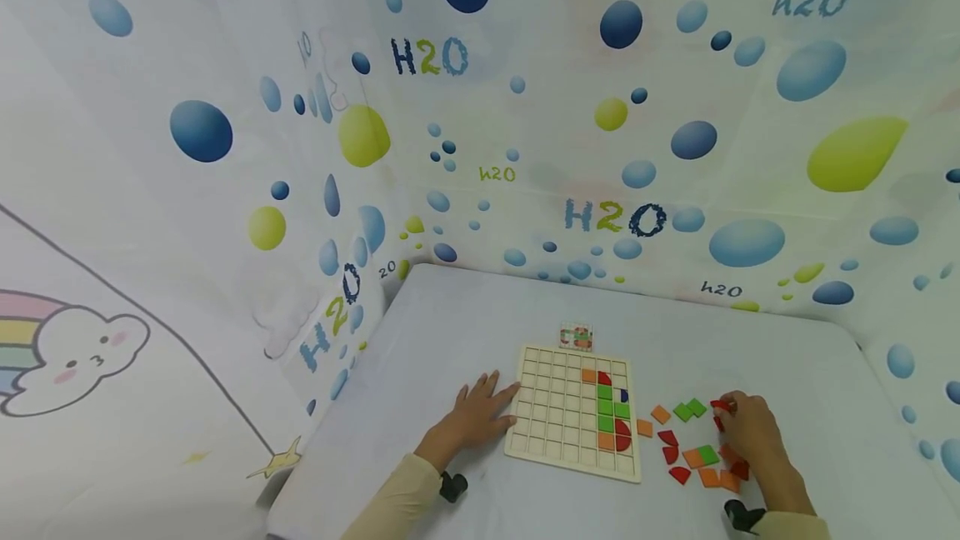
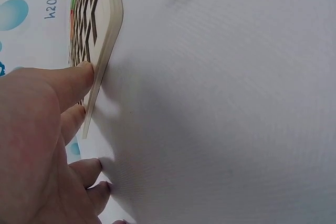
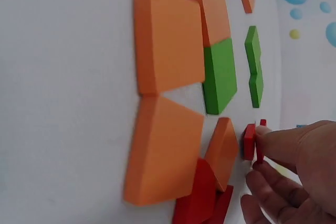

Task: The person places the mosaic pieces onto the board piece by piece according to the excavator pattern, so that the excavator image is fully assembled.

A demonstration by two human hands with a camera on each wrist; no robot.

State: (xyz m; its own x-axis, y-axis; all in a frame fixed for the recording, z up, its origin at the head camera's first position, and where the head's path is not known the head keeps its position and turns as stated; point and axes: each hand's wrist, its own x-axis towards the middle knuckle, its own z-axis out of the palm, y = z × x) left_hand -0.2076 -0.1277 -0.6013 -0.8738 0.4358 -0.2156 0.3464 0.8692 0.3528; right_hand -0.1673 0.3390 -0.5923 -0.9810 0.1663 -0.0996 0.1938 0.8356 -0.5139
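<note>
A square wooden grid board [image 1: 551, 462] lies on the table, with orange, red, green and blue pieces in its right-hand columns. My left hand [image 1: 474, 417] is spread flat, thumb and forefinger touching the board's left edge. Right of the board, my right hand [image 1: 752, 427] pinches a small red piece [image 3: 261, 148] between thumb and fingers; its full outline is hidden. Another red piece [image 3: 249, 141] lies right beside it. Near that hand are two green squares [image 1: 690, 410], several orange squares [image 3: 170, 40] and several red quarter-circle pieces [image 1: 680, 474].
A small patterned card [image 1: 576, 337] lies just beyond the board's far edge. One orange square [image 1: 644, 428] sits against the board's right side. Walls printed with blue and green drops [image 1: 746, 242] enclose the white table [image 1: 442, 315] at the back and left.
</note>
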